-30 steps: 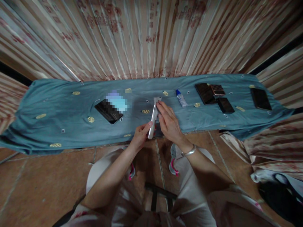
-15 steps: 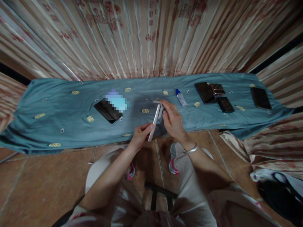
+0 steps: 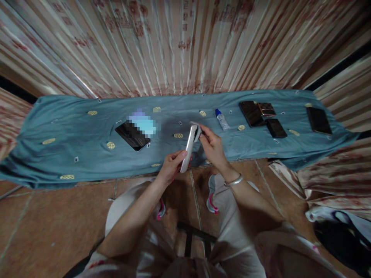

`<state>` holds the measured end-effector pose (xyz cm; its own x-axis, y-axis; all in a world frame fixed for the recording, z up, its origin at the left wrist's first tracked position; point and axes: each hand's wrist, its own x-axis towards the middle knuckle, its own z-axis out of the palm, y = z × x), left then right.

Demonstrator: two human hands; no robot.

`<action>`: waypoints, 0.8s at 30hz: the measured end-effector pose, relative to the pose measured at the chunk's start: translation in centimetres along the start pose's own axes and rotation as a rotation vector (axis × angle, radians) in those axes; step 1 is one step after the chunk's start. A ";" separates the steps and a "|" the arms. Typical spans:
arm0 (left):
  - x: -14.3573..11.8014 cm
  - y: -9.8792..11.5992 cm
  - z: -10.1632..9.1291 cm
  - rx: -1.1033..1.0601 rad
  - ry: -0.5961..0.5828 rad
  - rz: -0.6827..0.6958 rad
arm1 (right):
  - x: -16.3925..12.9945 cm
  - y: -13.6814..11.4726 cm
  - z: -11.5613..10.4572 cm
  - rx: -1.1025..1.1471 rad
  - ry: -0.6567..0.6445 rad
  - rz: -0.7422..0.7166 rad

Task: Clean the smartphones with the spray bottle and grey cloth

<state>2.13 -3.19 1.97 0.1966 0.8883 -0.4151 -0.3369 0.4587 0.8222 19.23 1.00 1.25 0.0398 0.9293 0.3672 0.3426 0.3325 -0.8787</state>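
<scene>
Over the near edge of a teal cloth-covered table (image 3: 72, 135), a seated person holds a white smartphone (image 3: 188, 148) on edge, tilted up and away. The left hand (image 3: 171, 168) grips the phone's near end between thumb and fingers; the right hand (image 3: 213, 148) pinches a small grey wiping cloth (image 3: 197, 131) against the phone's far end. Judging by that contact, the step in hand appears to be wiping the handset clean, with the cloth working at its top corner. The next move would seem to call for a steady hold from the left hand while the right draws the cloth along the face, keeping the pad flat on the surface.

Counted on the table: one dark tablet or large phone (image 3: 129, 135) to the left, beside a blurred-out patch; one small clear bottle with a blue cap (image 3: 222, 120) just right of the hands; a cluster of three dark devices (image 3: 262, 116) farther right, the smallest and brownish one resting against its neighbour; and one more dark phone (image 3: 319, 120) near the right end. That makes six handsets in all, one bottle and one wiping cloth. A silver bangle (image 3: 233, 181) circles the right wrist. Striped curtains (image 3: 174, 46) hang along the far side.
</scene>
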 end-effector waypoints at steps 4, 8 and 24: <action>0.0 0.0 0.1 -0.024 -0.013 -0.009 | 0.3 0.5 0.3 0.120 0.002 0.079; 0.1 0.0 0.1 -0.069 -0.022 -0.006 | 0.3 0.5 0.6 0.207 -0.019 0.123; 0.8 0.8 -0.5 -0.145 -0.042 0.037 | -0.7 -1.0 1.9 0.435 -0.146 0.312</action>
<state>1.57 -2.06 2.13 0.2191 0.9043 -0.3663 -0.4731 0.4268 0.7707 17.03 0.31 1.31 -0.0635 0.9967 0.0504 -0.0850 0.0450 -0.9954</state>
